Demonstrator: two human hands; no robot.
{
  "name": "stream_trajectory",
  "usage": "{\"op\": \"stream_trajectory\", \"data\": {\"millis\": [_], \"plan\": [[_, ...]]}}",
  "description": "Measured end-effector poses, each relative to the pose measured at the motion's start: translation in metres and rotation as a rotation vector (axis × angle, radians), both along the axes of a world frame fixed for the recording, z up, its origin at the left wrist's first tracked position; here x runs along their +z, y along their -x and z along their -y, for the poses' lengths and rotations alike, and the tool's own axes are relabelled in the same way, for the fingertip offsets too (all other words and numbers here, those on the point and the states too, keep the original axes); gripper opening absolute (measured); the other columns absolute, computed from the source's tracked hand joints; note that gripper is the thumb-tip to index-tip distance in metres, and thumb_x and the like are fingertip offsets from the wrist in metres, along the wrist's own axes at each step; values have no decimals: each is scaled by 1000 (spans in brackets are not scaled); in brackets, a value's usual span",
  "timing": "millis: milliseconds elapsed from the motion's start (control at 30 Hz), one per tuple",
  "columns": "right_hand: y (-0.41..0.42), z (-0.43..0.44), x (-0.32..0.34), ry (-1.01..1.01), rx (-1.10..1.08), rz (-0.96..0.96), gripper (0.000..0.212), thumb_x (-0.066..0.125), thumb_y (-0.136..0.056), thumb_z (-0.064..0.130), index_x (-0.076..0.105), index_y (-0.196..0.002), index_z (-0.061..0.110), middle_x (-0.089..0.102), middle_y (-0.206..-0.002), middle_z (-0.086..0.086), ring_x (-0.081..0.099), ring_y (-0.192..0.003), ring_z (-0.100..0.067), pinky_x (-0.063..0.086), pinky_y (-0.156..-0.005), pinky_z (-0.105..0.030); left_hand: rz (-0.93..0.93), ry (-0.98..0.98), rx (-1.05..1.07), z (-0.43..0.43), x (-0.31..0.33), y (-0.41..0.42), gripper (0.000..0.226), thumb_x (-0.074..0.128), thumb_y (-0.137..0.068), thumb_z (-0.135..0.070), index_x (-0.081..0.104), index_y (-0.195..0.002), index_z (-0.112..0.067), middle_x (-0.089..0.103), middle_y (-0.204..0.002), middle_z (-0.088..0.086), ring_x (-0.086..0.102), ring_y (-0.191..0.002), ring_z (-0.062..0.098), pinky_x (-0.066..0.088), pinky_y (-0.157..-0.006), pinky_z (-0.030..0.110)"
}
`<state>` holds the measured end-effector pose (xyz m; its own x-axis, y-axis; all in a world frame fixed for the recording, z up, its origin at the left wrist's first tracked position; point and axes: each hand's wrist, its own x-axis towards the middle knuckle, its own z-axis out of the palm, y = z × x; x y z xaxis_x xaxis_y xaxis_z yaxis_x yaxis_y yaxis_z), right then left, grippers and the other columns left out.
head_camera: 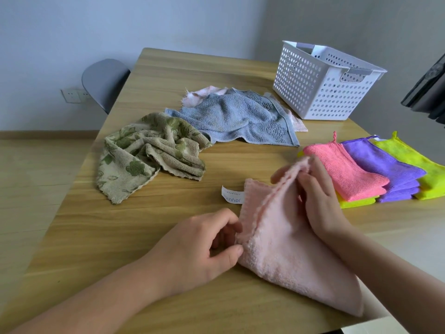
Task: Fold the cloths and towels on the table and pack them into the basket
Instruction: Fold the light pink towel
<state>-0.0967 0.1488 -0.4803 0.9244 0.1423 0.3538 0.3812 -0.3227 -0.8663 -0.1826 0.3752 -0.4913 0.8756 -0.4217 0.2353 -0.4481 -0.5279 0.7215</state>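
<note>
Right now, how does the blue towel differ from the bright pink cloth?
The blue towel lies rumpled and unfolded; the bright pink cloth is folded flat. The blue towel overlaps a pale pink towel; the bright pink cloth rests on a yellow-green cloth. Both lie on the table.

Pale pink towel (pixel 289 249), blue towel (pixel 236 119), green-flowered beige cloth (pixel 144 153) (white perforated basket (pixel 320 85)).

Basket (pixel 322 92) far right, unfolded towels (pixel 228 116) left (overlapping), folded cloths (pixel 375 169) before it
</note>
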Motion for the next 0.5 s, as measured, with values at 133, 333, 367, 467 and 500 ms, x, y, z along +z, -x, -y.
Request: {"op": "stream_trajectory", "data": {"millis": [133,333,367,467,500], "plan": [[6,2,-8,-128,-117,-20,26,37,-82,32,41,-89,7,45,-93,-36,41,-88,-51,34,-84,-64,-160,153,40,2,9,-2,32,58,-84,-31,48,-114,-38,52,-95,-25,51,-71,4,40,-63,13],[3,1,-7,-191,-153,-10,30,38,-79,26,38,-87,-3,42,-90,-38,37,-84,-55,32,-80,-67,-699,268,-232,13,31,-27,70,43,-72,-14,34,-141,-21,51,-133,0,46,-46,9,32,-43,21],[5,0,-7,-187,-150,0,29,38,-80,25,38,-87,-3,42,-89,-38,37,-84,-54,32,-80,-66,-765,232,-291,16,34,-31,67,43,-71,-12,38,-138,-16,57,-123,8,42,-42,9,28,-41,22],[10,-4,-1,-140,-145,-1,22,37,-83,24,39,-87,2,41,-91,-36,42,-84,-46,37,-81,-54,-804,19,-362,17,43,-37,32,48,-78,-8,49,-109,2,59,-65,2,38,-36,6,25,-42,24],[11,-4,-1,-96,-147,-1,21,35,-85,22,40,-89,2,42,-92,-33,47,-82,-33,40,-81,-37,-756,-72,-361,15,44,-37,25,52,-82,-8,51,-103,5,57,-56,1,41,-40,7,30,-44,26]]}}
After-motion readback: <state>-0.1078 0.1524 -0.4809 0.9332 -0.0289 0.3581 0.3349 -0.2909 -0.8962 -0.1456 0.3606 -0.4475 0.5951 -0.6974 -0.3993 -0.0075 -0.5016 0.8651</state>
